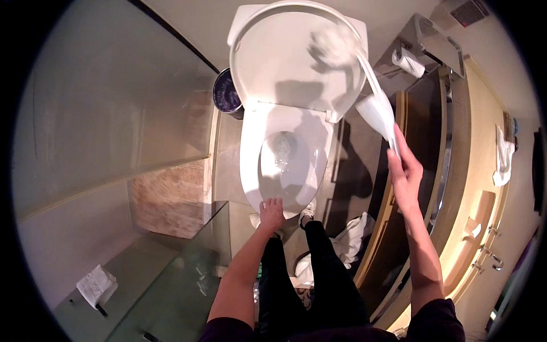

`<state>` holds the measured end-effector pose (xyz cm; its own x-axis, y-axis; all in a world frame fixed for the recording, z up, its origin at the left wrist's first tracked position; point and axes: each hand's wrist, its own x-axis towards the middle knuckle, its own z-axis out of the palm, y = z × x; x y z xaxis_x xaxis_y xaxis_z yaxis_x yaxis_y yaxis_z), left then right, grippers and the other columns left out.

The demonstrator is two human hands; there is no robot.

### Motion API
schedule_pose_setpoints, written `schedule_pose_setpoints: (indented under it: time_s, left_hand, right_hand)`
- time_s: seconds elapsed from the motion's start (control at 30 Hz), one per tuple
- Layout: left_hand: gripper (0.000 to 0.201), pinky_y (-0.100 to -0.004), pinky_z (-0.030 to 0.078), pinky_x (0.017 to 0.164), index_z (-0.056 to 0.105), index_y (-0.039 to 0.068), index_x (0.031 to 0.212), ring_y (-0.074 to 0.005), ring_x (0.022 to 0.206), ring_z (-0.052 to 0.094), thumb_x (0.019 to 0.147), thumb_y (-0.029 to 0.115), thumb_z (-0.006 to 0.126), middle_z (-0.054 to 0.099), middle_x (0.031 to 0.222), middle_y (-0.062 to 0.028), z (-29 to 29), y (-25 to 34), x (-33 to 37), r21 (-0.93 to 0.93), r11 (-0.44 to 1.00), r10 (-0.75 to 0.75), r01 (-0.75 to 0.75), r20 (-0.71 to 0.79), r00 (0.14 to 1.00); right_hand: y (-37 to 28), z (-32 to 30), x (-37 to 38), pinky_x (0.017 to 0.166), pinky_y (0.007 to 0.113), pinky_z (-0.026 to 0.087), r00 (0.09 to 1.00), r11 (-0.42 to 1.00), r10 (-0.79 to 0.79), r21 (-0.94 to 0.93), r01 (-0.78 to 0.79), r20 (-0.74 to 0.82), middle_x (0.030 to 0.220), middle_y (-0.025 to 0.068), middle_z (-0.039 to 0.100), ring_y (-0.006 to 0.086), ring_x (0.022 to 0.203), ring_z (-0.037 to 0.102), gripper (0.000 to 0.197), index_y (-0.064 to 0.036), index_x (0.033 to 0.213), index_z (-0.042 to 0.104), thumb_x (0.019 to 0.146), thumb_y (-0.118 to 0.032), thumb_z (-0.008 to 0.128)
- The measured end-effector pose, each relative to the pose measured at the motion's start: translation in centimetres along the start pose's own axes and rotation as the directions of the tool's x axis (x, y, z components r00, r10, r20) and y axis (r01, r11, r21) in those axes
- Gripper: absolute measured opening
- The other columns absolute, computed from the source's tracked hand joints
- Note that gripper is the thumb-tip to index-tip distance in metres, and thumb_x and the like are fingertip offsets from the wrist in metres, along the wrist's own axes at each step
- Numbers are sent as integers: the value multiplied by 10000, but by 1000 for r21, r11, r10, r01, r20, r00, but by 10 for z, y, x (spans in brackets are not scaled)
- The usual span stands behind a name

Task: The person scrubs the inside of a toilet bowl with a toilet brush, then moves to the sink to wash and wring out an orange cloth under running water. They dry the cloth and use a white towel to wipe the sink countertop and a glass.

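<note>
In my right hand (405,170) is the white handle of a toilet brush (376,91), held up to the right of the toilet. Its white bristle head (333,45), blurred, is in front of the raised toilet lid (268,57) and casts a shadow there. A white flared guard sits on the shaft just beyond my fingers. My left hand (272,212) is at the front rim of the toilet bowl (249,165), fingers stretched out over the edge and holding nothing. Water (282,145) shows inside the bowl.
A dark round bin (227,94) stands left of the toilet, near a glass panel (114,97). On the right are a toilet paper roll (408,62), an open wooden cabinet and a long counter (481,165). White cloth (347,242) lies on the floor beside my legs.
</note>
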<state>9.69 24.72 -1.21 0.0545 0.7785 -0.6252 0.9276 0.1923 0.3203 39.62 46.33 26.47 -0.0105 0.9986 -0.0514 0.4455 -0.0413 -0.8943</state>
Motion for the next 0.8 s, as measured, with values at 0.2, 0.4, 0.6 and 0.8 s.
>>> schedule_pose_setpoints:
  time_s: [0.2,0.4,0.6,0.8]
  left_hand:
    - [730,-676,129,1171,431,90,1447,-331,1429,389,799,261,722,527,1415,-165,21,12,13,254,962,26,-99,275,961]
    - [954,-703,85,1163,307,64,1524,-359,1383,422,722,283,774,537,1370,-181,4,30,8,242,968,-2,-73,297,955]
    - [1003,-687,80,1170,255,67,1545,-359,1354,445,711,285,768,536,1360,-186,-39,38,-28,203,974,51,-103,245,968]
    - [979,-697,132,1161,278,65,1522,-376,1276,486,704,249,783,568,1236,-199,-64,56,-43,240,965,54,-106,217,975]
  right_hand:
    - [40,54,43,672,282,465,987,992,-112,79,103,118,1036,155,726,121,655,484,555,-242,1454,547,955,-9,602]
    - [114,39,2,742,405,513,987,965,49,-262,-8,151,875,176,660,364,749,606,583,-267,1413,586,897,1,619]
    - [91,-22,-57,633,419,509,994,934,-51,-347,83,100,756,154,572,343,657,607,586,-177,1381,618,848,66,614]
    - [73,-55,-143,542,392,507,988,885,-114,-440,151,108,774,101,552,292,585,591,677,-204,1361,639,748,84,642]
